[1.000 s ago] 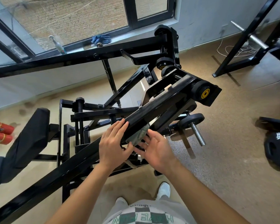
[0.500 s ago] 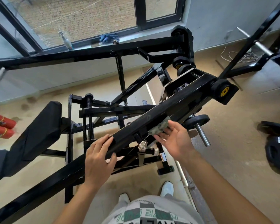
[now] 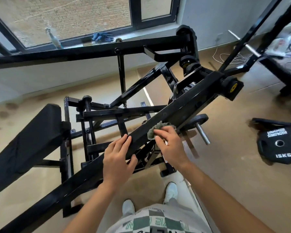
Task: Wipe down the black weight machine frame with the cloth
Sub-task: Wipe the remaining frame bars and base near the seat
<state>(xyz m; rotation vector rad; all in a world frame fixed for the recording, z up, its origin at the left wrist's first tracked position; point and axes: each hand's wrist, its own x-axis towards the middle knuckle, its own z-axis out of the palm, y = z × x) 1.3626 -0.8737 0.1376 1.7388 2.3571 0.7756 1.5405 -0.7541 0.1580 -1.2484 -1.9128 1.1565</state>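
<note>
Two hands are meeting on the black weight machine frame (image 3: 183,108): the left hand (image 3: 117,158) is gripping its slanted beam, thumb underneath, and just beside it the right hand (image 3: 171,145) is clutching the cloth (image 3: 155,129) against it. Far right, a weight plate (image 3: 279,145) on the floor is showing "HAMMER STRENGTH" and "15KG".

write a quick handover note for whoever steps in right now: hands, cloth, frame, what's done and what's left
Left hand: grips the sloping beam of the black frame, fingers over the top, thumb underneath.
Right hand: holds the grey-green cloth pressed on that beam, just up-slope of the left hand.
Done: cannot tell which parts are already wiped.
Left: likely the beam up to its yellow-capped end, the crossbars, and the top rail by the window.
A spray bottle stands on the sill.
</note>
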